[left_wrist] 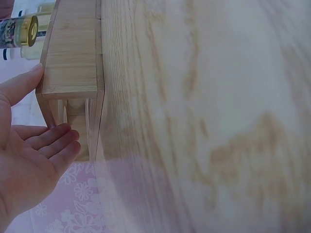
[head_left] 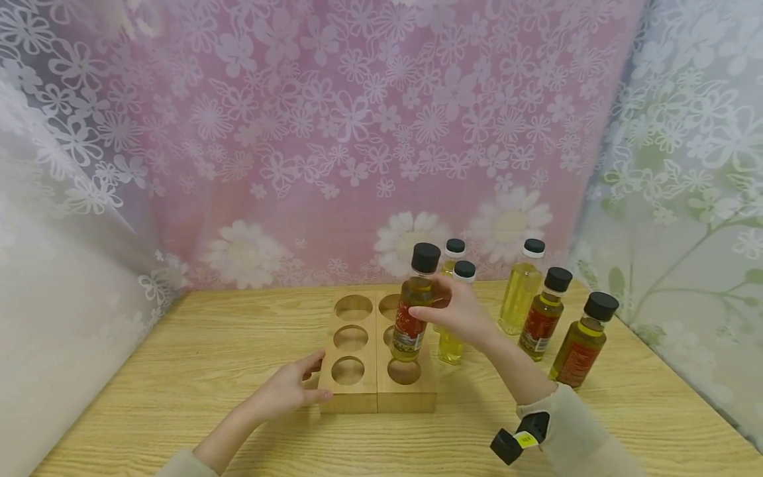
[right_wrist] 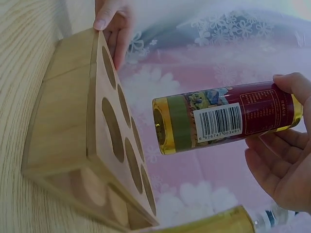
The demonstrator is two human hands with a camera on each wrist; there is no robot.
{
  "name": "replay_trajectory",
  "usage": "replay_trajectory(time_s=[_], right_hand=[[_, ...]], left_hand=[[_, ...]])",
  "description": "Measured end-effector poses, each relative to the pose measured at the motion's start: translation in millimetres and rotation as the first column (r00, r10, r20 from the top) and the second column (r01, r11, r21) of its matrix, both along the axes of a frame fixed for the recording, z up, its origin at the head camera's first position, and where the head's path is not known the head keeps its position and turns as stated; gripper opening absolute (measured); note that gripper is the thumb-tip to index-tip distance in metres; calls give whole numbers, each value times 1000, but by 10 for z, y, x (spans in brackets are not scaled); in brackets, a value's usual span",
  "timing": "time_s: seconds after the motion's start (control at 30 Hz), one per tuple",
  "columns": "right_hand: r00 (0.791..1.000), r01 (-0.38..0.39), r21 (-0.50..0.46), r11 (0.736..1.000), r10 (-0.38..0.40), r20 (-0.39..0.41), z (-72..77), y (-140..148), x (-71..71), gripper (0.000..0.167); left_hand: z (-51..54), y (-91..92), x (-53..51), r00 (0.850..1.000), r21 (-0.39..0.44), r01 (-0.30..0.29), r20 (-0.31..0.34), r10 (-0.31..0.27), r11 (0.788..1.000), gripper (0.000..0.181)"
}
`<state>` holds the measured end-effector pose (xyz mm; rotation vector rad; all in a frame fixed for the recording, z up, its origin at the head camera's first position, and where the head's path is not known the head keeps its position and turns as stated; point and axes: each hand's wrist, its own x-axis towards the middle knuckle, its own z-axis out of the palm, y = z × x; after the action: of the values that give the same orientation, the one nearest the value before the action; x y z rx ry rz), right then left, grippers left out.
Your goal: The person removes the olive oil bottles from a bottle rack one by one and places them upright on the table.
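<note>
My right hand (head_left: 456,308) grips an olive oil bottle (head_left: 411,318) with a black cap and red label. It holds the bottle slightly tilted above the right row of a wooden bottle rack (head_left: 377,387). In the right wrist view, the bottle's base (right_wrist: 160,127) is apart from the rack, and a barcode shows. Along the rack's left end lies my left hand (head_left: 292,387), its thumb touching the front corner. The left wrist view shows its fingers (left_wrist: 58,143) loosely extended by the rack's open end. Several round holes in the rack's top hold nothing.
Two clear bottles of yellow oil (head_left: 451,348) stand close behind and right of the rack. Farther right are another yellow oil bottle (head_left: 520,298) and two red-labelled bottles (head_left: 541,324). Flowered curtains (head_left: 357,132) border the wooden table (head_left: 238,331).
</note>
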<state>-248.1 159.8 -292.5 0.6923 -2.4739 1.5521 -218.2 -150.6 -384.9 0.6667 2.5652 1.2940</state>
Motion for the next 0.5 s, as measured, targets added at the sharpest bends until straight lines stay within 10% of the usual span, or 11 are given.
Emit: replay_trajectory(time_s=[0.5], right_hand=[[992, 126, 89, 988, -128, 17, -81, 472, 97, 53]], left_hand=[[-5, -3, -6, 1000, 8, -2, 8, 2, 1000, 86]])
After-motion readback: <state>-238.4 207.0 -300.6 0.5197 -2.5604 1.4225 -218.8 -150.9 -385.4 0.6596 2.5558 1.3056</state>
